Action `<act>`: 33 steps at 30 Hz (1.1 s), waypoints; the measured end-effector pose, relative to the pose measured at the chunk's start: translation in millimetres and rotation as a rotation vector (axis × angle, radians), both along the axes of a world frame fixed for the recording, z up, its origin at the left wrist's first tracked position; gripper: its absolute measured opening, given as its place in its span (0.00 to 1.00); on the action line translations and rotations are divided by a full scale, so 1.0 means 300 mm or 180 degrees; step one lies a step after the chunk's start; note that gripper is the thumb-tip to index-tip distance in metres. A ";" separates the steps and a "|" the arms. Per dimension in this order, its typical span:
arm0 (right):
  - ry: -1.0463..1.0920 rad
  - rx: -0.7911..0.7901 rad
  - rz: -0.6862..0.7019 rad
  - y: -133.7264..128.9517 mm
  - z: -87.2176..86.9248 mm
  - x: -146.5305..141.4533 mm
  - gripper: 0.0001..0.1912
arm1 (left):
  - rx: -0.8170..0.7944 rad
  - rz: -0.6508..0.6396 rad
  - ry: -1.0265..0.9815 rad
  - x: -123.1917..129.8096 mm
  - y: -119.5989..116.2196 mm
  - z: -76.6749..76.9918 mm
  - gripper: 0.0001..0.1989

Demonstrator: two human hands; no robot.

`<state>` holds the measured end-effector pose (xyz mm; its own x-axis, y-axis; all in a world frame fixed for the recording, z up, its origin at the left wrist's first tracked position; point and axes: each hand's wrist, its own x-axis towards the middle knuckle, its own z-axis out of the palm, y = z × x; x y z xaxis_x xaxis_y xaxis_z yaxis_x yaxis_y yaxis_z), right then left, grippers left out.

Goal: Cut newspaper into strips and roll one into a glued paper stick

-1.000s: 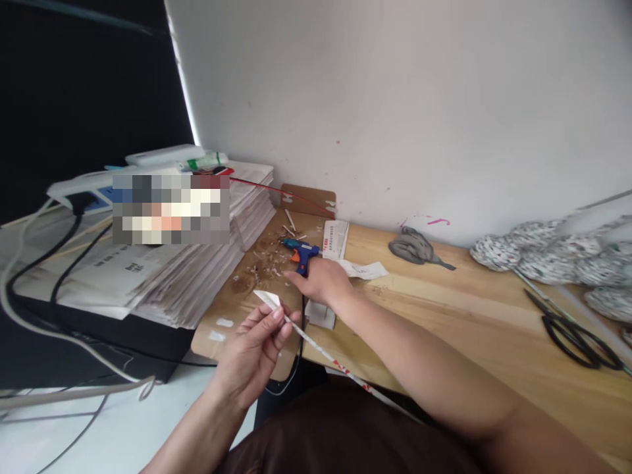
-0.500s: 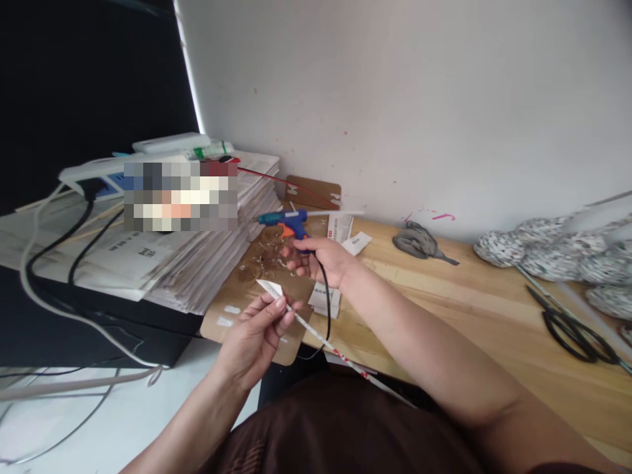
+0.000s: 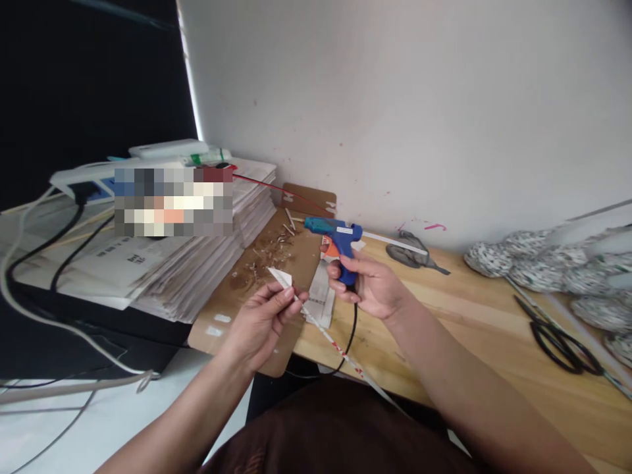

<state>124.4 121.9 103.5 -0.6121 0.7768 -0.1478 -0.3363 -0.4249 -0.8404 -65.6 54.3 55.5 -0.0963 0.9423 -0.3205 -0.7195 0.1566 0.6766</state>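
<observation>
Between the fingertips of my left hand (image 3: 264, 322) is the end of a thin rolled paper strip (image 3: 336, 345), white with red marks. Its white pointed tip (image 3: 282, 277) sticks out past my fingers, and the rest slants down to the right towards my body. My right hand (image 3: 370, 283) is wrapped round the handle of a blue glue gun (image 3: 340, 240) with a teal nozzle and an orange trigger. The nozzle points left, above and to the right of the paper tip. A white glue stick (image 3: 395, 243) extends from the gun's back.
A tall paper stack (image 3: 197, 276) with a power strip (image 3: 99, 174) and cables stands at left. Glue-stained cardboard (image 3: 296, 263) lies on the wooden table (image 3: 444, 336). Black scissors (image 3: 557, 342), a grey cloth (image 3: 412, 250) and twisted paper bundles (image 3: 533, 266) are at right.
My right hand has moved right and closed round the glue gun's handle, with the gun shifted right too. My left hand, still pinching the paper strip, is slightly further right.
</observation>
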 end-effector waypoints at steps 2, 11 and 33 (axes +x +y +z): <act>-0.0059 0.0008 -0.0039 -0.013 -0.006 0.023 0.12 | -0.0049 -0.0027 0.0000 0.003 -0.001 -0.012 0.07; 0.0502 -0.0463 0.0351 -0.032 -0.014 0.045 0.10 | 0.0148 0.0185 0.0017 -0.026 0.011 0.019 0.08; 0.0101 -0.0325 0.0717 0.002 0.000 -0.013 0.20 | 0.0259 0.0239 -0.0141 -0.080 -0.010 0.025 0.07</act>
